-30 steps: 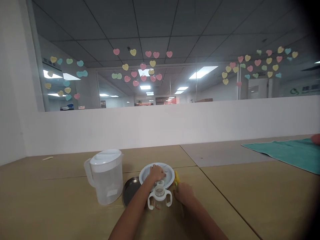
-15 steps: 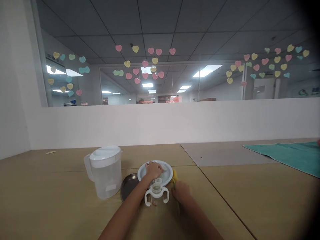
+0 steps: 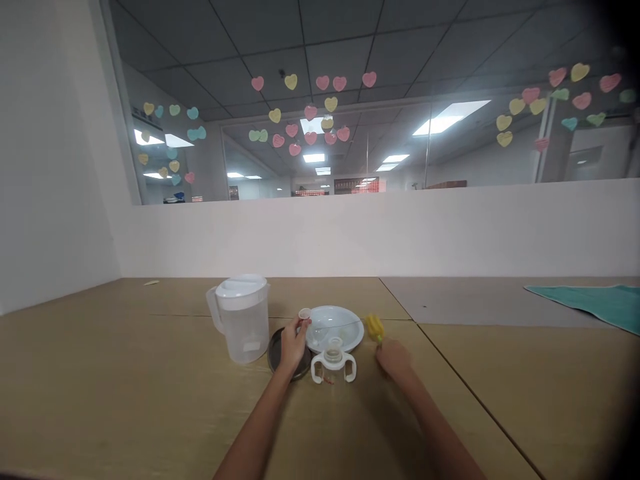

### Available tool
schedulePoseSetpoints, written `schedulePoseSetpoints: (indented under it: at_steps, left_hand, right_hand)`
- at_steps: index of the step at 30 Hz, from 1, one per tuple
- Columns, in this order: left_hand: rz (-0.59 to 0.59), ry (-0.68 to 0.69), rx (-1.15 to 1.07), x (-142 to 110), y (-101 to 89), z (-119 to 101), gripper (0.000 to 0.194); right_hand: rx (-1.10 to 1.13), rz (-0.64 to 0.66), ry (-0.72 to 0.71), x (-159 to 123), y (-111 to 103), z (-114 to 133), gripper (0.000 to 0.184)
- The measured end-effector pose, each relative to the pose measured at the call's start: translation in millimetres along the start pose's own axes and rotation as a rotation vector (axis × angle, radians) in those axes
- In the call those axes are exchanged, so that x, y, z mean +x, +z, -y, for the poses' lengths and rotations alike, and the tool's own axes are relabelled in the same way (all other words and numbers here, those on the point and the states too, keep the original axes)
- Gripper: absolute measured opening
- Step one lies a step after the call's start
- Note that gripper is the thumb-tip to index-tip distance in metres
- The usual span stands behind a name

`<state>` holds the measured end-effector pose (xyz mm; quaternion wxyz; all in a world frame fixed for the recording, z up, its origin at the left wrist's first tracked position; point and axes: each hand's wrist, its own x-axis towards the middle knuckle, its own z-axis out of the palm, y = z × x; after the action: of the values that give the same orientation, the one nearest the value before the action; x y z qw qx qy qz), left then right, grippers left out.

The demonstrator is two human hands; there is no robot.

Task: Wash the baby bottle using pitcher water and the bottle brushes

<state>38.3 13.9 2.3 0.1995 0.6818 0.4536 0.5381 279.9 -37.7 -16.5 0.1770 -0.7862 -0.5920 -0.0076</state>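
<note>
My left hand (image 3: 293, 341) is closed on a small round whitish piece (image 3: 305, 313), raised at the left rim of the white plate (image 3: 361, 331). Whether that piece is a cap or a ring, I cannot tell. In my right hand (image 3: 394, 360) is a brush (image 3: 375, 327) with a yellow head and a green handle, its head up and just right of the plate. A clear baby bottle (image 3: 333, 363) with two white side handles stands uncapped between my forearms, in front of the plate. Some small clear parts lie on the plate.
A lidded clear plastic pitcher (image 3: 246, 327) stands to the left. Partly behind my left hand is a dark round metal tray (image 3: 275, 357). A green cloth (image 3: 595, 301) lies at the far right, and a low white wall (image 3: 330, 240) rises behind the table.
My left hand has lifted from the plate and moved left, now with the small round piece in its fingers. My right hand has raised the brush. The view has also shifted.
</note>
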Motion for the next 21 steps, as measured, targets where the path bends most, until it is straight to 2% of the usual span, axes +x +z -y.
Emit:
schedulePoseSetpoints:
  at_steps: [4, 8, 10, 13, 17, 19, 21]
  left_hand:
    - [-0.021, 0.032, -0.017, -10, 3.2, 6, 0.040]
    - [-0.016, 0.111, 0.082, -17, 9.9, 8, 0.039]
    - [0.014, 0.162, 0.166, -21, 12.3, 7, 0.038]
    - [0.042, 0.201, 0.253, -25, 14.4, 7, 0.037]
    - [0.015, 0.179, 0.223, -25, 14.2, 8, 0.036]
    - [-0.012, 0.151, 0.182, -24, 12.7, 7, 0.036]
    - [-0.039, 0.119, 0.127, -24, 10.4, 5, 0.036]
  right_hand:
    - [0.009, -0.015, 0.070, -2, -18, -1, 0.035]
    - [0.101, -0.152, 0.025, -12, -33, 13, 0.038]
    - [0.142, -0.223, -0.051, -18, -34, 22, 0.038]
    - [0.150, -0.306, -0.281, -24, -28, 31, 0.040]
    - [0.119, -0.314, -0.553, -22, -16, 34, 0.042]
    - [0.090, -0.292, -0.597, -20, -11, 32, 0.044]
    - [0.055, -0.290, -0.577, -17, -8, 30, 0.047]
